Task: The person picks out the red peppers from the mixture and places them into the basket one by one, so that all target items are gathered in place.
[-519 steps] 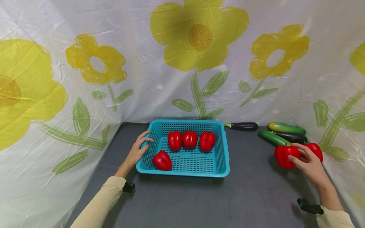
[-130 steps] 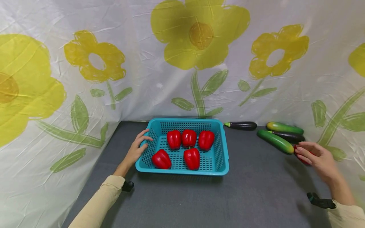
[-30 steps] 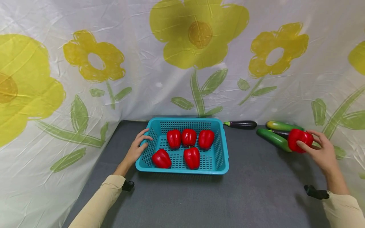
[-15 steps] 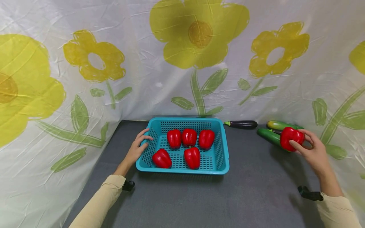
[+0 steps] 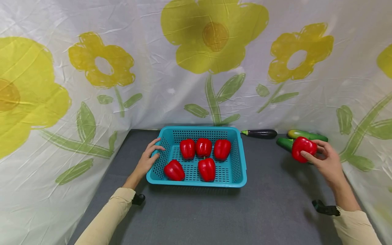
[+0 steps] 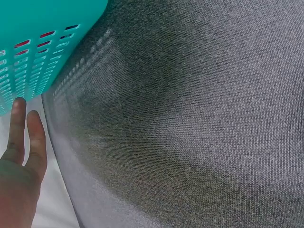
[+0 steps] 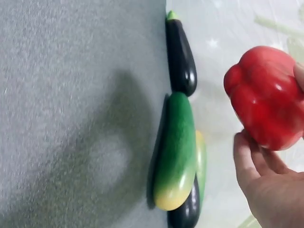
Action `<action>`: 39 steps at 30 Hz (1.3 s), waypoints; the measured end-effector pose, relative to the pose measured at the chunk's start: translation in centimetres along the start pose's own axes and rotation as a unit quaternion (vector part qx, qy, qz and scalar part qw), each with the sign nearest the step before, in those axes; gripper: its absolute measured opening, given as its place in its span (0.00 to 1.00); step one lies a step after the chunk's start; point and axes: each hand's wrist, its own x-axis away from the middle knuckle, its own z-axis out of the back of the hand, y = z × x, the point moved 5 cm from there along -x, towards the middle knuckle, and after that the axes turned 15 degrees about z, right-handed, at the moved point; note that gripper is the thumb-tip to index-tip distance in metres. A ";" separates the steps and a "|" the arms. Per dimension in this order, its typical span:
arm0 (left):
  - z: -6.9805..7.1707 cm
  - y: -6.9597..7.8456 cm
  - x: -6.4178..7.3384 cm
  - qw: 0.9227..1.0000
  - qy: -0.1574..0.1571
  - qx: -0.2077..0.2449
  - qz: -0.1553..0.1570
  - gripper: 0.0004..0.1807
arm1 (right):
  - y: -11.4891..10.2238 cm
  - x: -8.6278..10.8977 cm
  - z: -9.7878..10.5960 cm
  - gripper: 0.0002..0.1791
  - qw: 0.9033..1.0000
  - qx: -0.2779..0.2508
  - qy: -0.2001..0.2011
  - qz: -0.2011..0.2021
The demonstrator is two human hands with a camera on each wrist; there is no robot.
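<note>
My left hand point(image 5: 146, 162) rests at the left rim of the turquoise plastic basket point(image 5: 199, 184), fingers loosely extended. In the left wrist view, two straight fingers point(image 6: 37, 137) show beside the perforated basket wall point(image 6: 47, 42). Several red bell peppers lie inside: three along the back, a front-left one point(image 5: 174, 170) and a front-middle one point(image 5: 207, 169). My right hand point(image 5: 329, 163) grips another red bell pepper point(image 5: 301, 149) between thumb and fingers, raised above the table on the right. The right wrist view shows this pepper point(image 7: 266, 102) held well off the grey cloth.
Behind the held pepper lie a green cucumber-like vegetable point(image 5: 284, 143) and a yellow-green one point(image 5: 306, 134); a dark eggplant point(image 7: 186, 209) is beside them. Another eggplant point(image 5: 261, 134) lies against the back, right of the basket. A flowered cloth point(image 5: 171, 102) walls the table.
A pepper my right hand gripped earlier now lies front-middle in the basket. My right hand has since lifted the last pepper at the right and moved it left. My left hand stays put.
</note>
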 end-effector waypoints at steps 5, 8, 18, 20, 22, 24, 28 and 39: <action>0.0 0.0 0.0 1.000 0.000 0.002 0.004 0.14 | -0.4 -0.3 -0.8 0.28 1.000 -0.012 -0.020 -0.008; 0.0 0.1 0.0 1.000 0.001 0.002 0.004 0.14 | -0.8 -0.5 -1.4 0.26 0.999 -0.015 -0.035 -0.016; 0.0 0.0 -0.1 1.000 0.001 0.000 -0.001 0.13 | -2.2 -1.3 -3.6 0.29 0.996 -0.036 -0.077 -0.008; 0.0 -0.1 -0.1 1.000 -0.001 0.001 0.000 0.13 | -2.4 -1.4 -4.0 0.29 0.995 -0.034 -0.091 -0.009; 0.0 -0.1 -0.1 1.000 -0.001 -0.001 0.001 0.13 | -2.5 -1.6 -4.4 0.29 0.994 -0.032 -0.103 -0.011; 0.0 -0.1 -0.1 1.000 0.001 -0.003 0.003 0.13 | -2.6 -1.8 -4.9 0.29 0.993 -0.031 -0.115 -0.010; -0.1 -0.1 -0.1 1.000 0.002 -0.008 0.005 0.13 | -3.1 -2.3 -5.9 0.31 0.991 -0.031 -0.128 -0.011; 0.0 0.0 -0.1 1.000 0.004 -0.006 -0.007 0.14 | -5.6 -3.4 -9.6 0.29 0.985 -0.079 -0.149 0.047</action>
